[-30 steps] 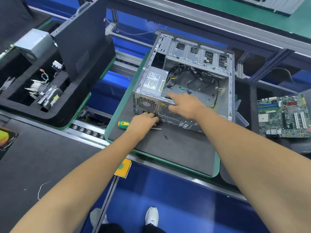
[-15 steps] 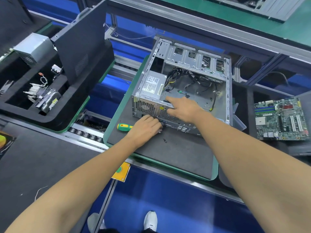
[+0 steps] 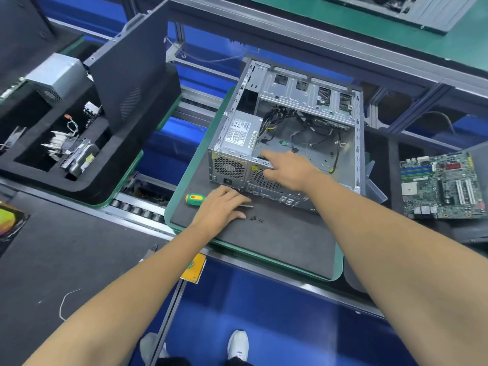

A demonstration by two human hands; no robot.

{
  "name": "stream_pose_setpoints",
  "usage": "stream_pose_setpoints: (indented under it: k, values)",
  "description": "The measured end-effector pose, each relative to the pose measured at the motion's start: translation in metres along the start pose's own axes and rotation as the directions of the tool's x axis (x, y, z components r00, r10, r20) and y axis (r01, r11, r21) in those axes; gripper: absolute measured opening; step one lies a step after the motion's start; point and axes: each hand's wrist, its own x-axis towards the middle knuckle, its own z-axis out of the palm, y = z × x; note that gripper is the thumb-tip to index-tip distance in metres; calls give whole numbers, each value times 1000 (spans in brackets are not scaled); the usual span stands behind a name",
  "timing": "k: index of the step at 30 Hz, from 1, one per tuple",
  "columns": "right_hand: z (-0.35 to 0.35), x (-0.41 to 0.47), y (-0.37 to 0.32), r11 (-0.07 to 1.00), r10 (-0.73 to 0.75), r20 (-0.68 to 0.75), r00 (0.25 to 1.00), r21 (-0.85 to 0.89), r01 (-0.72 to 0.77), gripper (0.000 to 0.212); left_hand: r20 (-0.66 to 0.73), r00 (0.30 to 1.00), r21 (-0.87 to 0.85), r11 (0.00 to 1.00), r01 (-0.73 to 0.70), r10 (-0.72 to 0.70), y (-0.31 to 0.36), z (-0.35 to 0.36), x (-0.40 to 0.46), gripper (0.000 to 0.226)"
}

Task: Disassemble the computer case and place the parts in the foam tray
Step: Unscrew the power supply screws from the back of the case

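Your view is bright and evenly lit from overhead, with no harsh shadows; only soft, short ones sit under your left hand [image 3: 220, 207] and right hand [image 3: 286, 169]. The bare metal of the computer case [image 3: 303, 101] catches a mild sheen, not blown out. The wide lens bends the straight rails at the frame's edges and stretches your forearms near the bottom corners. The centre is sharp enough to see the screws [image 3: 254, 218]; the far corners go soft.

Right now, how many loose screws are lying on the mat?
3 screws lie clustered on the dark mat, just right of the left hand fingertips and in front of the computer case. More may be hidden under that hand.
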Motion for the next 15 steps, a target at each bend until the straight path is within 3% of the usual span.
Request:
stream_pose_setpoints:
  k: [3,6,9,11,13,15]
  values:
    - [0,0,1,1000,-1,0,1000,5,1,21,-32,990,87,987,138,-136,-10,-6,-11,28]
    - [0,0,1,1000,4,-3,1000,10,-4,22,-33,982,136,973,188,-185,-9,-3,-15,18]
    - [0,0,1,1000,6,-8,1000,10,-6,27,19,975,144,966,216,-221,0,-3,-16,23]
    - [0,1,1,1000,5,-4,1000,11,-5,30,46,946,61,946,319,-322,15,-8,-16,24]
    - [1,2,2,1000,-3,9,1000,21,2,33,91,883,-91,880,467,-460,34,-10,-17,18]
    - [2,3,4,999,-7,13,1000,46,7,33,190,839,-264,797,544,-510,55,-8,-14,13]
